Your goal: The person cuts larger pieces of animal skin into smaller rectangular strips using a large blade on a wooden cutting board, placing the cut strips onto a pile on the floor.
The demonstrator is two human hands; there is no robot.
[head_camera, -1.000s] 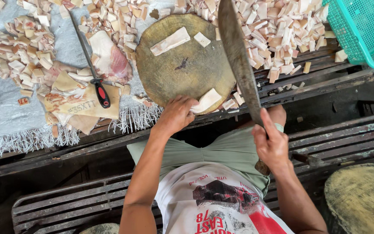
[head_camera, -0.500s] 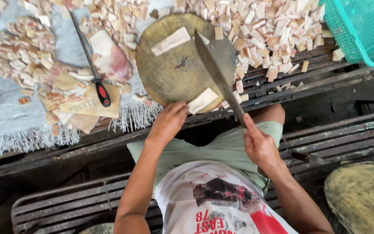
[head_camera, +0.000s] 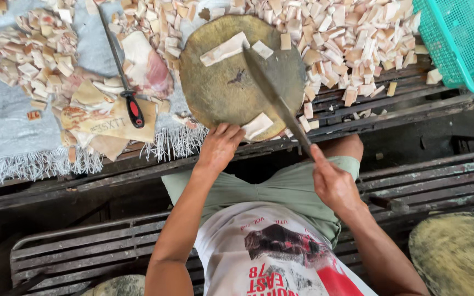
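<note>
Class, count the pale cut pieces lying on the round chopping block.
3: a long strip upper left, a small square beside it, and one at the near edge by the left hand. The cleaver may hide others.

Dark slatted bench [head_camera: 423, 175], daylight

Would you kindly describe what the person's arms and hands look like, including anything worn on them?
Both arms are bare from the elbow down: no sleeves, gloves, watch or rings show on the left hand or the right hand. Upper arms lie out of view.
</note>
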